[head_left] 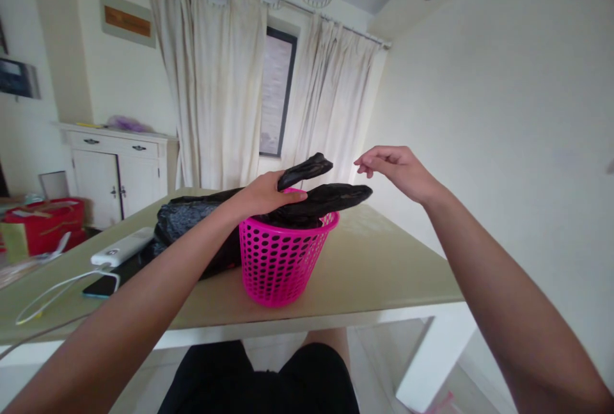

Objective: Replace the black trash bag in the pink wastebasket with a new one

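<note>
- The left hand (268, 193) reaches forward from the lower left, arm stretched long over the table (374, 260), and rests on the near rim of the pink basket (281, 254).
- Its fingers are closed around a fold of the black bag (326, 199), thumb side toward the camera, pinching the plastic against the rim.
- The black bag sits in the basket's mouth; two dark flaps stick out to the right above the rim, one higher, one lower.
- The right hand (396, 171) hangs in the air, above and to the right of the basket, wrist bent, palm down, fingers loosely spread and pointing left toward the upper flap, touching nothing.
- The basket stands upright on the table, near its front edge.
- A white power bank (122, 247) and a phone (98, 286) lie to the left with a white cable (57, 292).
</note>
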The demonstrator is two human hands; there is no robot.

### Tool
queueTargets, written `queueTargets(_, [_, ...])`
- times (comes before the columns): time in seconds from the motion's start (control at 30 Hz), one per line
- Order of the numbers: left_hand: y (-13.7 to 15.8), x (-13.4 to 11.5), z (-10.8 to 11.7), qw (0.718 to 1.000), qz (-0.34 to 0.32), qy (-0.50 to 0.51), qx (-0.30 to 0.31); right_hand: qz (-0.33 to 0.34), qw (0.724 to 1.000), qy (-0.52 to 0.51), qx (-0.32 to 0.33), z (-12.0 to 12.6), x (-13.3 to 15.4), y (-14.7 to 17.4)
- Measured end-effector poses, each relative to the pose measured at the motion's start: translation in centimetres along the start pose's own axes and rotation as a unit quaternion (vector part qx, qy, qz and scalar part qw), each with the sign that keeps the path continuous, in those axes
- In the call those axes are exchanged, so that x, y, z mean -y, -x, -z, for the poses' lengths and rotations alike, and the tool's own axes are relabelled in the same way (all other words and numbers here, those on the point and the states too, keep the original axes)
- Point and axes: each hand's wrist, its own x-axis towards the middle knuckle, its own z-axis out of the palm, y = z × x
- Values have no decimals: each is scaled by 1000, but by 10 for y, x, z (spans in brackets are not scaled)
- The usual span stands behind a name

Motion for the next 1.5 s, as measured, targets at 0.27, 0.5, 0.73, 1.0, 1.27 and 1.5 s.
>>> queueTargets(0.27, [-4, 14, 8, 998, -5, -30, -52, -158, 970, -100, 153, -23, -54, 30])
queueTargets(0.5, [-10, 6, 3, 993, -32, -60, 94, -54, 977, -207, -10, -66, -12, 14])
queueTargets(0.73, [-14, 14, 2, 999, -5, 43, -13, 4, 934, -351, -59, -77, -31, -7])
queueTargets(1.0, [-9, 0, 3, 985, 36, 166, 32, -91, 899, -425, 52, -148, -4, -29])
queueTargets(1.27, [-1, -3, 2, 928, -12, 354, -111, -176, 851, -481, -114, -166, 0, -49])
queueTargets(1.5, [-1, -13, -3, 927, 33, 374, -11, -107, 956, -269, -56, -175, 1, -51])
